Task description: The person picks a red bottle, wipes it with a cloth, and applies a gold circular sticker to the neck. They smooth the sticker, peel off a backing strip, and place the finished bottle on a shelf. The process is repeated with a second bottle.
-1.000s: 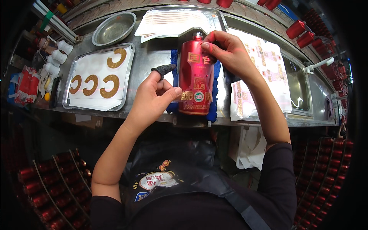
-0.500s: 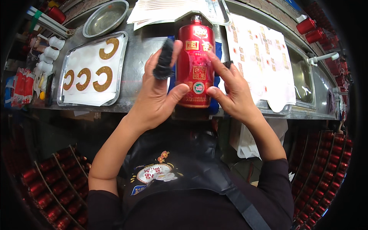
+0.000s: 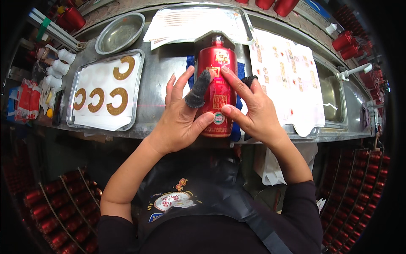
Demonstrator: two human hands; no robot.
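A glossy red bottle [image 3: 218, 91] with gold characters and a small round green-and-white sticker lies on its back in front of me, its neck pointing away. My left hand [image 3: 175, 120] is spread at its left side. The index finger, in a dark cloth cover [image 3: 196, 93], reaches to the upper gold label, and the thumb rests near the round sticker. From the right, my right hand [image 3: 256, 112] lays its index fingertip on the same gold label, with its thumb lower down the bottle. Its middle finger wears a black cover [image 3: 249, 80]. Neither hand wraps around the bottle.
A tray [image 3: 139, 80] with gold C-shaped pieces on white paper stands left, below a metal bowl [image 3: 120, 33]. Label sheets [image 3: 287, 76] lie right, beside a sink [image 3: 332, 95] and tap [image 3: 355, 71]. Racks of red bottles [image 3: 355, 199] stand low on both sides.
My left index finger has come down from above onto the bottle's upper gold label. The right fingers stay on the bottle. The whole view has shifted, so the bench sits lower in the picture.
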